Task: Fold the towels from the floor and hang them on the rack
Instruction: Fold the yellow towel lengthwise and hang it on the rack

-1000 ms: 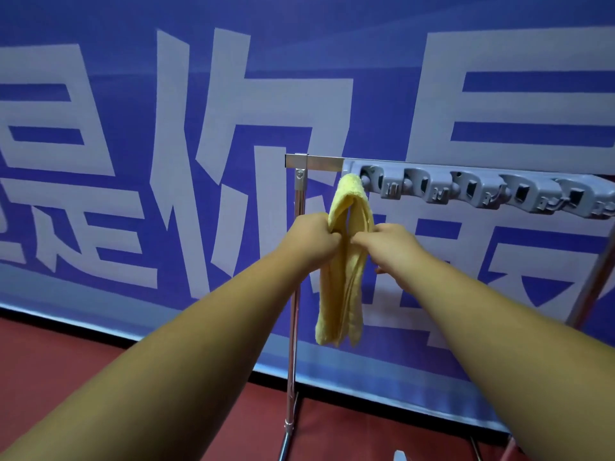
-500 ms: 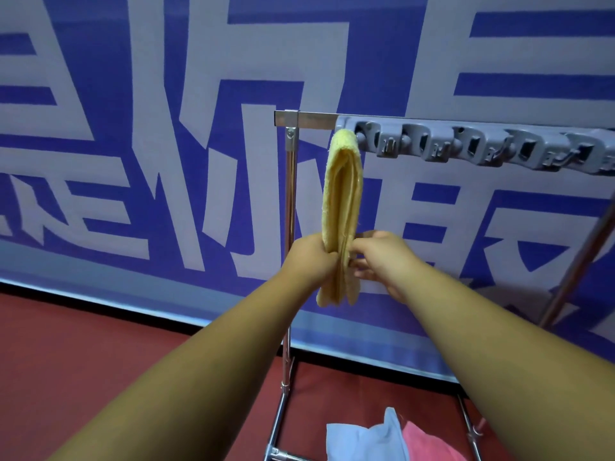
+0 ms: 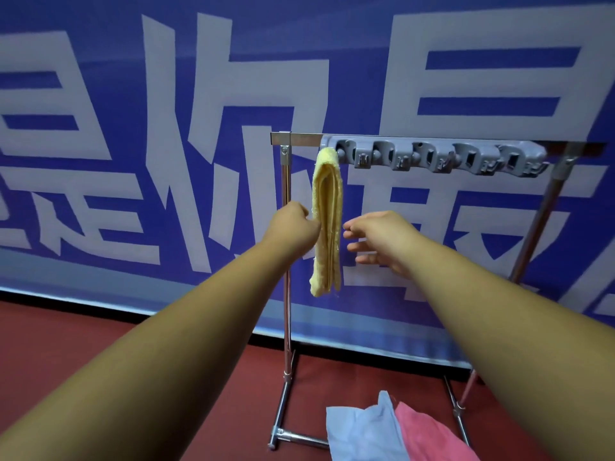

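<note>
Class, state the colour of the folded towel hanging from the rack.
Pale yellow; the towel shows best in the head view.

Shiny chromed rack [image 3: 286, 261], terry towel [image 3: 327, 207]

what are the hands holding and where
The right hand holds nothing. The left hand is curled against the left edge of the yellow towel, about halfway down; a real pinch cannot be told.
</note>
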`<action>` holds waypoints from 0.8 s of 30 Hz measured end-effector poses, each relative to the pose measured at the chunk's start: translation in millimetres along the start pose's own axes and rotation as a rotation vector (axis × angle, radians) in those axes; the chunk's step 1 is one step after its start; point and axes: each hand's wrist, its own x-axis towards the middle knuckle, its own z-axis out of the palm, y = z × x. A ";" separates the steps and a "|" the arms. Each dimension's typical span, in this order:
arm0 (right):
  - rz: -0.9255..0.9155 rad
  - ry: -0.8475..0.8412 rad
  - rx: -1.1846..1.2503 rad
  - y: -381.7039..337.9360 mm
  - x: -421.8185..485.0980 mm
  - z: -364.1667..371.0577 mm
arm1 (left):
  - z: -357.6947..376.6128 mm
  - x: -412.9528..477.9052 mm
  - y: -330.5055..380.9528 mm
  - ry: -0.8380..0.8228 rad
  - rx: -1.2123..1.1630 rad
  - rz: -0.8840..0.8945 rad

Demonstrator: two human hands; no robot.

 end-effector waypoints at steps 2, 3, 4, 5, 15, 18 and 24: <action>-0.014 -0.006 -0.010 -8.2 -20.2 -4.7 | -13.2 -13.1 11.4 0.009 0.004 0.016; -0.018 -0.012 -0.016 -11.0 -31.4 -7.0 | -18.4 -20.0 16.2 0.004 -0.002 0.018; -0.022 -0.016 -0.018 -13.6 -41.8 -9.5 | -22.7 -26.5 20.4 -0.008 -0.013 0.014; -0.027 -0.018 -0.016 -14.9 -52.0 -11.8 | -25.8 -33.6 24.1 -0.031 -0.023 0.004; 0.053 0.018 0.050 49.0 -119.9 -25.9 | 6.7 -124.7 29.0 -0.273 -0.069 -0.050; 0.126 0.030 0.031 98.4 -127.1 -30.1 | 36.9 -149.6 13.3 -0.369 -0.077 -0.061; 0.275 0.056 -0.034 199.6 -134.1 -42.5 | 110.9 -184.6 -25.7 -0.537 -0.084 -0.105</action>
